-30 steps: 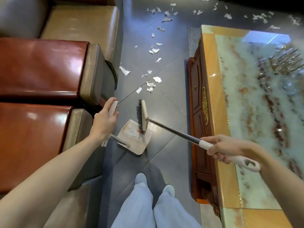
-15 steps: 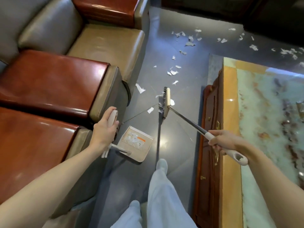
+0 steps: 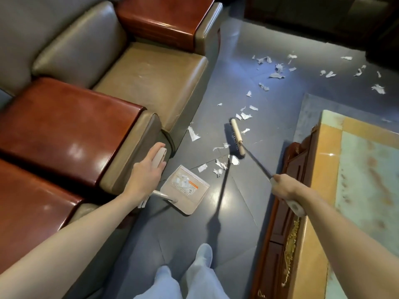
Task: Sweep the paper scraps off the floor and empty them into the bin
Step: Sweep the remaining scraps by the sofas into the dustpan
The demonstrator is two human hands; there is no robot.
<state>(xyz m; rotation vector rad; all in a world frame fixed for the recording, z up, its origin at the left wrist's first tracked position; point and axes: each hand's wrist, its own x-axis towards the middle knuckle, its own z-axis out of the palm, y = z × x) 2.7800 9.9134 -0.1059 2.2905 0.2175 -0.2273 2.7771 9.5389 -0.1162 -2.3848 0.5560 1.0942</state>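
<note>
Your left hand point(image 3: 149, 175) grips the upright handle of the dustpan point(image 3: 185, 190), which sits on the floor point(image 3: 237, 223) beside the sofa point(image 3: 129, 147), and your right hand point(image 3: 282, 186) is clenched round the near end of the broom point(image 3: 237, 138). The scraps point(image 3: 220, 166) lie just off the dustpan's far lip and trail away far right. They look featherlight and limp, so short, low strokes should do, with the lip pressed flat.

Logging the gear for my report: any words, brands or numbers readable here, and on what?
None readable.
The sticker inside the dustpan has an orange stripe and pale print, too blurred to read.
No lettering shows on the broom, sofa or table.
</note>
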